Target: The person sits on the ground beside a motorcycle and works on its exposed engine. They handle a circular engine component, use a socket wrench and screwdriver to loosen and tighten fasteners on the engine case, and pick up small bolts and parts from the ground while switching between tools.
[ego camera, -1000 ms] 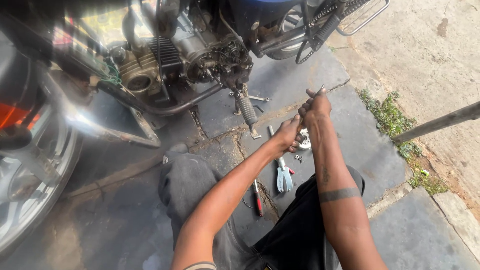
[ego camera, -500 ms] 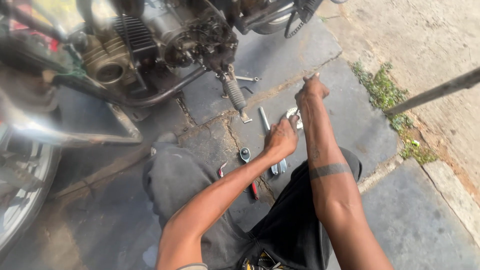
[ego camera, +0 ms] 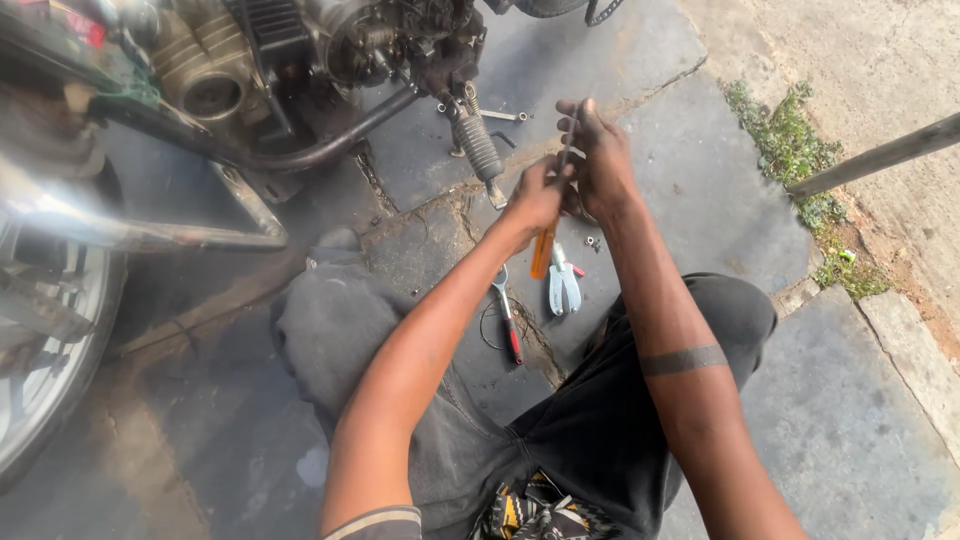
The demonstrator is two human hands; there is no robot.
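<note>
I see both hands up in front of me over the paving, meeting on one screwdriver (ego camera: 545,245). It has a translucent orange handle and a thin dark metal shaft, held nearly upright with the handle end low. Left hand (ego camera: 537,197) has its fingers curled shut around the top of the handle. Right hand (ego camera: 600,160) is pinched on the shaft higher up, fingertips together on it; exact contact at the tip is hard to read, the shaft is thin and blurred there.

Count on the ground below the hands: one pair of pliers with pale blue grips (ego camera: 563,287), one tool with a red handle (ego camera: 507,315) lying just beside a thin wire ring (ego camera: 492,327), one small nut or bolt (ego camera: 592,241) near the pliers. One motorcycle engine (ego camera: 300,50) sits ahead, with one ribbed footpeg (ego camera: 478,145) sticking out toward the hands. One wheel (ego camera: 40,340) at far left, blurred.
</note>
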